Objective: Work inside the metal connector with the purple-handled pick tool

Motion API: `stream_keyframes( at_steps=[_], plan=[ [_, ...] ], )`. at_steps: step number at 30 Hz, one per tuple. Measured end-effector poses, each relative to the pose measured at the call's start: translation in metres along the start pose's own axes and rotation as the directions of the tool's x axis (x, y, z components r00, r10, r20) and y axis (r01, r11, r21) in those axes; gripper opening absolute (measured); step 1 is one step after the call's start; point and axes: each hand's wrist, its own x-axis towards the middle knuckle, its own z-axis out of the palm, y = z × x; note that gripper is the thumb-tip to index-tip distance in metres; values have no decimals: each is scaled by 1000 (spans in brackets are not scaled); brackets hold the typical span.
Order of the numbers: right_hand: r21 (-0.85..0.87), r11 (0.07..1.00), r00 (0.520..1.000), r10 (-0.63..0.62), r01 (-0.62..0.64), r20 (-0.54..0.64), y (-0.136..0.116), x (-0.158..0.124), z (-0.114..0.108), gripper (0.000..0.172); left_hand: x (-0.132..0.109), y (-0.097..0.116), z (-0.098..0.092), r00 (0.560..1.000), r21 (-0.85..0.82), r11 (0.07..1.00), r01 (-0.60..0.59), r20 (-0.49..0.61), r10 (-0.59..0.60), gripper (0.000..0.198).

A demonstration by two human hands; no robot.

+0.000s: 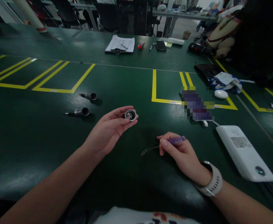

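My left hand pinches a small round metal housing above the table, its hollow side facing me. Some small parts show inside the housing, too small to name. Lower on the right, my right hand is closed round the purple see-through handle of a thin screwdriver. Its slim shaft points left, and the tip is at three small metal rings in a row. Whether the tip touches them I cannot tell. Left of my hands lie two metal cylinders with thin shafts, one nearer and one farther.
A white power bank lies right of my right hand, cabled to a phone. Beyond are a white mouse-like object, gloves, a clipboard and a dark phone. Yellow tape marks the green table.
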Motion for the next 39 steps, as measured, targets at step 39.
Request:
stream_keyframes(
  at_steps=[39],
  plan=[
    [-537,579,759,-622,613,196,-7,-16,13,8,-20,-29,18,985,280,948,-151,126,120,19]
  ],
)
